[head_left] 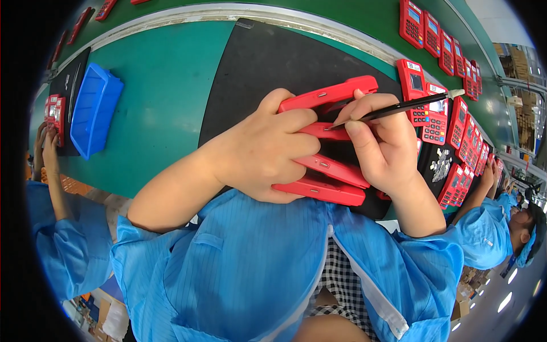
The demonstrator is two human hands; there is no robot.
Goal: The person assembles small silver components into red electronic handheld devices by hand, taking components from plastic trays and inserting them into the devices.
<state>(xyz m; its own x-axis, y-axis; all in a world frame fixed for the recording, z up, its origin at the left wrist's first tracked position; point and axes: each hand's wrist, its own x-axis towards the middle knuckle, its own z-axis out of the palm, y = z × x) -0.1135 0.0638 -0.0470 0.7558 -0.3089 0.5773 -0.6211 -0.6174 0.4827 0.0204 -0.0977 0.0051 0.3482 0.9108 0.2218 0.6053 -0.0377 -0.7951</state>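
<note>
My left hand (pixel 259 145) holds several red card payment terminals fanned edge-on, with fingers between them. The top payment terminal (pixel 327 94) is tilted, and a small port shows on its edge. Pinched in my right hand (pixel 387 145) is a slim black pen-like tool (pixel 405 106) with a whitish back end. Its thin tip meets the edge of the second payment terminal (pixel 319 130), near the port. Below, two more terminals, the third (pixel 336 169) and the lowest (pixel 325 191), lie close together. Their keypads and screens are turned out of sight.
Under my hands lies a black mat (pixel 273 62) on a green bench (pixel 165 68). A blue bin (pixel 94 111) stands at left. Rows of red terminals (pixel 411 25) line the far rail and right side, near small pale pieces (pixel 440 165). Co-workers sit on both sides.
</note>
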